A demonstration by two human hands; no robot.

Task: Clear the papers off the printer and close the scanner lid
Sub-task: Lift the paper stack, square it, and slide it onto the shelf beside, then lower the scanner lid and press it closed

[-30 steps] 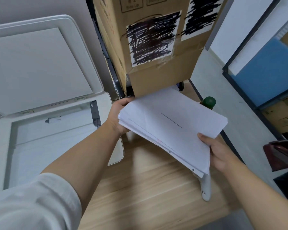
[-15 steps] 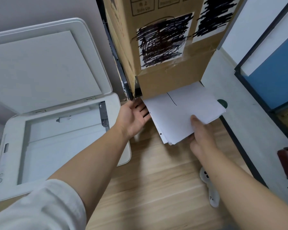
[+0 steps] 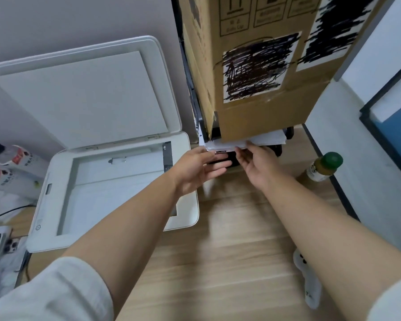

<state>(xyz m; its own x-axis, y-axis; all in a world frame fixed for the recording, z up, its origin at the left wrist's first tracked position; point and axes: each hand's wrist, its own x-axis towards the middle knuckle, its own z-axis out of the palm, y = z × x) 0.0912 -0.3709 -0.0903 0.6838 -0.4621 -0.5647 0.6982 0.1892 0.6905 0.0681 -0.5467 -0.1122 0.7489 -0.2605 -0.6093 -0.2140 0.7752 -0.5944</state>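
The papers (image 3: 245, 141) lie tucked under the cardboard box (image 3: 262, 66), just beyond both hands. The left hand (image 3: 195, 169) and right hand (image 3: 257, 163) are open, fingers spread, grasping nothing. The scanner lid (image 3: 83, 93) stands raised.

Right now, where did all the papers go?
The papers sit tucked under the big cardboard box, right of the open printer, just beyond both hands.

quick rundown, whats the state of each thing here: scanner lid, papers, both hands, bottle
scanner lid: raised, open
scanner glass: bare, no paper on it
papers: stacked under the cardboard box, front edge sticking out
left hand: open, empty, beside the stack
right hand: open, fingers at the stack's edge
bottle: upright, green cap on
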